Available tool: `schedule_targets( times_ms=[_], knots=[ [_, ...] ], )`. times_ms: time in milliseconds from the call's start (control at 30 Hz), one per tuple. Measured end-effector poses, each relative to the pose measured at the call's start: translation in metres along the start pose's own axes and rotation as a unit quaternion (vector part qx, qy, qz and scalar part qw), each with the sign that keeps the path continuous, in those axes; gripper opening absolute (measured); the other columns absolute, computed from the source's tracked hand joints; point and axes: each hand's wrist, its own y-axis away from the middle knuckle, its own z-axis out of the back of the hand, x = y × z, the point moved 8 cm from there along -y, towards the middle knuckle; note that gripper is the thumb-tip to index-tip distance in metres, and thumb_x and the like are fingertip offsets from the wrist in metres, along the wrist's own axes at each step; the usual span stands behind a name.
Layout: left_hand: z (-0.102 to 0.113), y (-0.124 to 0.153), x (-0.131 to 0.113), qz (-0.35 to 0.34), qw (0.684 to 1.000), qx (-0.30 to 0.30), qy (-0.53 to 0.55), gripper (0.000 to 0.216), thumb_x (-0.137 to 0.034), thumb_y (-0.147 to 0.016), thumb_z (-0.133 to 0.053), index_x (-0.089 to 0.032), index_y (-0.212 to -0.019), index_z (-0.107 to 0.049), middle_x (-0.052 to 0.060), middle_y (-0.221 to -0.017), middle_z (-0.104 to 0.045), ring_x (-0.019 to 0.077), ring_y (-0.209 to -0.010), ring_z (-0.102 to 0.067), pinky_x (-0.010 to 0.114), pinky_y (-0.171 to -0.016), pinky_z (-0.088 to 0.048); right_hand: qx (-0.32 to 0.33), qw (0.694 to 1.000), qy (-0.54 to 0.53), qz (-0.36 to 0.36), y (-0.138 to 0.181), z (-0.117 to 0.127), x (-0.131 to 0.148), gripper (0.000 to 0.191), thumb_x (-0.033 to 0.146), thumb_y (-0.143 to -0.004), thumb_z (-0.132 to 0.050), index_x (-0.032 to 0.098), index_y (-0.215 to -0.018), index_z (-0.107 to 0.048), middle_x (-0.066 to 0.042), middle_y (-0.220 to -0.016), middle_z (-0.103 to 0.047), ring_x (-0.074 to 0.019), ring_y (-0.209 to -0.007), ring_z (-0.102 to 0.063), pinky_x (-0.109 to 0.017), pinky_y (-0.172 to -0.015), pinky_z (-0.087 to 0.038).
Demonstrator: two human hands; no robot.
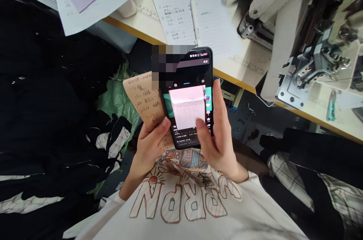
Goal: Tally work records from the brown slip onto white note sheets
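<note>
In front of the near edge of the table (241, 70), in the head view, the phone (187, 111) is already in use, with a page showing on its screen. The right hand (221, 145) grips its right side, the thumb over the screen; the left hand (149, 147) pinches the handwritten notepaper (141, 96), its thumb near the phone's left edge. The pen (194, 19) lies on the lined sheet (218, 17), not taken up; I judge that reading is under way and writing is not.
</note>
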Motion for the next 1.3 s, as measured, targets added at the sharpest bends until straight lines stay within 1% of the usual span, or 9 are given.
schedule_targets(
  times_ms=[100,300,533,700,800,867,1033,1167,1300],
  knots=[
    [0.000,-0.001,0.001,-0.001,1.000,0.002,0.000,0.025,-0.038,-0.074,-0.086,-0.022,-0.093,-0.078,0.001,-0.096,-0.078,0.0144,-0.085,-0.074,0.020,-0.075,-0.063,0.003,1.000,-0.015,-0.003,0.001,0.001,-0.001,0.068,0.035,-0.103,-0.033,0.032,-0.162,0.000,0.001,-0.170,-0.021,-0.0265,-0.160,-0.014,-0.057,-0.130,-0.024],
    [-0.003,-0.002,0.002,0.004,1.000,0.009,-0.010,0.033,-0.044,-0.069,-0.089,-0.021,-0.090,-0.079,0.002,-0.088,-0.078,0.0148,-0.076,-0.074,0.019,-0.067,-0.062,0.003,1.000,-0.006,0.002,0.001,0.002,0.001,0.073,0.037,-0.102,-0.039,0.029,-0.163,0.001,-0.003,-0.169,-0.024,-0.0295,-0.160,-0.013,-0.061,-0.129,-0.025],
    [-0.004,0.001,0.000,-0.006,1.000,-0.004,-0.006,0.025,-0.036,-0.073,-0.087,-0.021,-0.089,-0.078,0.003,-0.089,-0.076,0.0150,-0.078,-0.072,0.020,-0.066,-0.061,-0.009,1.000,0.000,0.021,0.000,0.006,0.004,0.082,0.033,-0.097,-0.051,0.030,-0.162,-0.003,-0.008,-0.166,-0.031,-0.0337,-0.158,-0.022,-0.063,-0.126,-0.028],
    [-0.001,0.001,0.001,-0.015,0.999,-0.025,-0.027,0.026,-0.040,-0.071,-0.087,-0.020,-0.081,-0.074,-0.001,-0.078,-0.072,0.0125,-0.069,-0.069,0.018,-0.058,-0.057,-0.016,1.000,0.018,0.007,0.002,0.005,0.003,0.089,0.037,-0.094,-0.058,0.028,-0.162,-0.001,-0.011,-0.165,-0.032,-0.0353,-0.156,-0.026,-0.063,-0.125,-0.033],
    [-0.004,0.000,0.001,-0.014,1.000,-0.013,-0.018,0.029,-0.040,-0.066,-0.090,-0.020,-0.080,-0.075,-0.003,-0.075,-0.071,0.0124,-0.067,-0.069,0.018,-0.055,-0.057,-0.017,1.000,0.020,0.005,0.003,0.006,0.003,0.087,0.036,-0.095,-0.055,0.029,-0.162,0.001,-0.010,-0.166,-0.030,-0.0343,-0.157,-0.025,-0.062,-0.125,-0.033],
    [-0.008,0.001,0.001,-0.006,1.000,0.000,-0.005,0.028,-0.037,-0.065,-0.092,-0.019,-0.080,-0.076,-0.002,-0.076,-0.073,0.0128,-0.069,-0.070,0.018,-0.058,-0.059,-0.016,1.000,0.014,0.010,0.004,0.008,0.003,0.083,0.033,-0.097,-0.050,0.030,-0.162,0.001,-0.008,-0.167,-0.028,-0.0329,-0.157,-0.024,-0.061,-0.126,-0.031],
    [-0.015,0.005,0.001,0.010,0.999,0.022,0.026,0.021,-0.032,-0.073,-0.088,-0.021,-0.088,-0.079,0.000,-0.092,-0.078,0.0150,-0.083,-0.074,0.021,-0.071,-0.064,-0.003,1.000,-0.008,0.012,0.007,0.012,0.003,0.076,0.034,-0.100,-0.043,0.029,-0.163,-0.002,-0.006,-0.169,-0.024,-0.0323,-0.158,-0.023,-0.061,-0.127,-0.028],
    [-0.016,0.005,0.003,0.010,0.999,0.032,0.018,0.020,-0.034,-0.075,-0.086,-0.024,-0.091,-0.079,0.000,-0.091,-0.078,0.0162,-0.081,-0.075,0.023,-0.070,-0.065,-0.014,1.000,0.000,0.012,0.007,0.014,0.004,0.079,0.036,-0.098,-0.048,0.030,-0.162,-0.003,-0.007,-0.167,-0.028,-0.0334,-0.157,-0.025,-0.062,-0.126,-0.031],
    [-0.013,0.004,0.003,-0.002,0.999,0.030,0.010,0.017,-0.034,-0.074,-0.087,-0.025,-0.086,-0.079,-0.002,-0.089,-0.078,0.0138,-0.077,-0.074,0.020,-0.067,-0.063,-0.021,1.000,0.014,0.002,0.006,0.014,0.003,0.081,0.038,-0.098,-0.050,0.029,-0.162,-0.003,-0.009,-0.165,-0.033,-0.0337,-0.155,-0.030,-0.062,-0.123,-0.036]
  ],
)
